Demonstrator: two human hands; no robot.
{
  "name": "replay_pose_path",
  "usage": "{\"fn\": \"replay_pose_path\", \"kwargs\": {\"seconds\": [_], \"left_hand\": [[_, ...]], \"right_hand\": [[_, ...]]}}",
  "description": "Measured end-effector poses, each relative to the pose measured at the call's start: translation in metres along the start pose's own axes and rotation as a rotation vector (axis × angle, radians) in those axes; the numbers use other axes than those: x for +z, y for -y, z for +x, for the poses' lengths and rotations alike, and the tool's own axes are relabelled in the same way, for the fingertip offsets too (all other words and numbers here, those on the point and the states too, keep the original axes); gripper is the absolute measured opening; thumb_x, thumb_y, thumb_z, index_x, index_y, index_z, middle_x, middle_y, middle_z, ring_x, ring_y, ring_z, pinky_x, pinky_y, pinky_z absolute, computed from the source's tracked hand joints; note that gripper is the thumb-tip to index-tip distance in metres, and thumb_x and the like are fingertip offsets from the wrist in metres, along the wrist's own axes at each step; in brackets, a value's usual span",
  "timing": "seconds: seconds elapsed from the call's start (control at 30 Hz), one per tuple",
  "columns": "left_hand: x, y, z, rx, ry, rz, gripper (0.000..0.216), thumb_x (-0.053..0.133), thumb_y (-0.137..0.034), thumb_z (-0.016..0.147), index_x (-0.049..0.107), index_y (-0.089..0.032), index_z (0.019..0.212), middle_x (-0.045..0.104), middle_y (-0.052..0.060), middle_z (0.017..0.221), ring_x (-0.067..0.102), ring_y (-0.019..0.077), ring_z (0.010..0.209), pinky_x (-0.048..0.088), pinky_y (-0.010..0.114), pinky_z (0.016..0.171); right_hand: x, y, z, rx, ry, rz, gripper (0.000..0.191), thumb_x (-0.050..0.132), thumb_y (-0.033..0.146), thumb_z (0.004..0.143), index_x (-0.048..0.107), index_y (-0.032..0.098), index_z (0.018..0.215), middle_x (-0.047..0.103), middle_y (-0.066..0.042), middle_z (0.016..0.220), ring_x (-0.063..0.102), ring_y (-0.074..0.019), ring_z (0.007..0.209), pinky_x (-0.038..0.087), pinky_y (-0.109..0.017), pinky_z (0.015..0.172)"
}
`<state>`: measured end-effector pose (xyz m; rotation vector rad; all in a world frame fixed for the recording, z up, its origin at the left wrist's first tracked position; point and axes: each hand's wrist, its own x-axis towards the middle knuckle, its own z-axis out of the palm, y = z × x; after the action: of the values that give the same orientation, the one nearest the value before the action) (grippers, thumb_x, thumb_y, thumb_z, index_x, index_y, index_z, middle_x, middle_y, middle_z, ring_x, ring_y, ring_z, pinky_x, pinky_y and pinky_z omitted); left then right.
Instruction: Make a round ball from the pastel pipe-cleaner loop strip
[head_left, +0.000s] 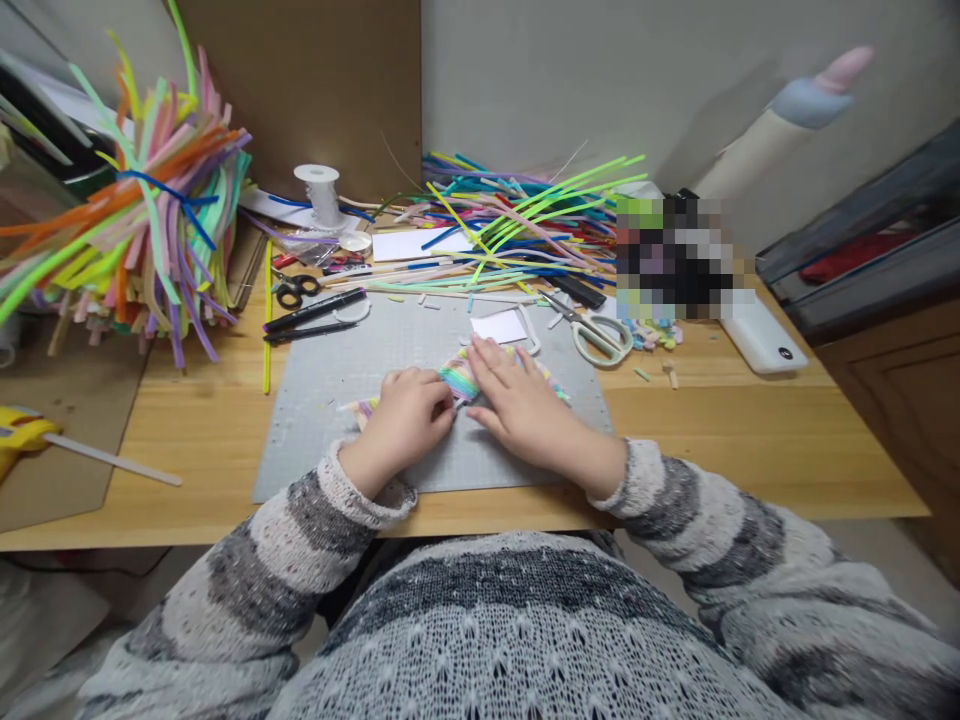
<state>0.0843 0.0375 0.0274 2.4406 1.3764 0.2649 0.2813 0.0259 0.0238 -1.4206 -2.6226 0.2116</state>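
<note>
A rainbow-striped piece (459,376), seemingly made of pipe cleaners laid side by side, lies on the grey cutting mat (315,385) under both hands. Its ends show left of my left hand and right of my right hand; the middle is partly covered. My left hand (405,410) is closed on the piece, fingers curled and thumb by the index finger at its near edge. Flat across the right part of the piece rests my right hand (521,405), fingers stretched out and thumb apart. A thin pale tip pokes out between the hands.
Cream-handled scissors (600,335), a white card (499,325), black pens (315,312) and black scissors (297,290) lie around the mat. Loose pipe cleaners (540,215) cover the back; a big bundle (172,200) stands left. A yellow glue gun (22,428) and white power bank (765,335) flank the sides.
</note>
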Motion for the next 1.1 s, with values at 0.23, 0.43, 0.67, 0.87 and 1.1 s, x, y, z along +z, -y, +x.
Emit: {"fn": "replay_pose_path", "kwargs": {"seconds": [0.23,0.43,0.67,0.87,1.1], "left_hand": [[0.0,0.0,0.0,-0.019,-0.012,-0.014,0.015,0.057,-0.024,0.087,0.064,-0.018,0.076,0.066,0.004,0.085,0.056,0.0235,0.09,0.034,0.039,0.083],[0.002,-0.001,0.0,0.002,-0.034,-0.021,0.016,0.056,-0.023,0.088,0.063,-0.018,0.074,0.066,0.004,0.084,0.056,0.0226,0.089,0.034,0.039,0.082],[0.009,-0.008,0.005,0.036,-0.091,-0.016,0.015,0.056,-0.023,0.089,0.063,-0.019,0.077,0.066,0.003,0.085,0.056,0.0227,0.09,0.034,0.039,0.082],[0.01,-0.009,0.013,-0.038,-0.149,-0.013,0.016,0.057,-0.027,0.09,0.064,-0.019,0.078,0.068,0.005,0.09,0.057,0.0233,0.09,0.033,0.039,0.082],[0.012,-0.01,0.013,-0.039,-0.158,0.007,0.018,0.059,-0.03,0.089,0.066,-0.019,0.076,0.069,0.004,0.088,0.057,0.0229,0.089,0.033,0.04,0.082]], "right_hand": [[0.028,-0.014,0.009,-0.178,0.069,0.01,0.087,0.037,0.064,0.094,0.009,0.01,0.157,0.015,-0.015,0.162,0.012,-0.0276,0.152,0.011,-0.049,0.124],[0.02,-0.04,-0.016,-0.142,0.07,-0.084,0.078,0.041,0.058,0.095,0.012,0.02,0.157,0.018,-0.009,0.162,0.019,-0.0268,0.151,0.017,-0.051,0.122],[-0.002,-0.093,-0.039,-0.073,0.051,-0.251,0.048,0.035,0.027,0.102,0.036,0.036,0.149,0.038,-0.001,0.156,0.038,-0.0254,0.143,0.022,-0.058,0.117],[-0.046,-0.108,-0.063,0.106,0.058,-0.295,0.046,0.05,0.042,0.095,0.053,0.028,0.139,0.049,-0.013,0.148,0.044,-0.038,0.137,0.023,-0.073,0.108],[-0.12,-0.01,-0.053,0.074,-0.416,0.068,0.023,0.048,0.033,0.098,0.067,0.029,0.11,0.067,-0.005,0.124,0.06,-0.0257,0.12,0.046,-0.05,0.102]]}}
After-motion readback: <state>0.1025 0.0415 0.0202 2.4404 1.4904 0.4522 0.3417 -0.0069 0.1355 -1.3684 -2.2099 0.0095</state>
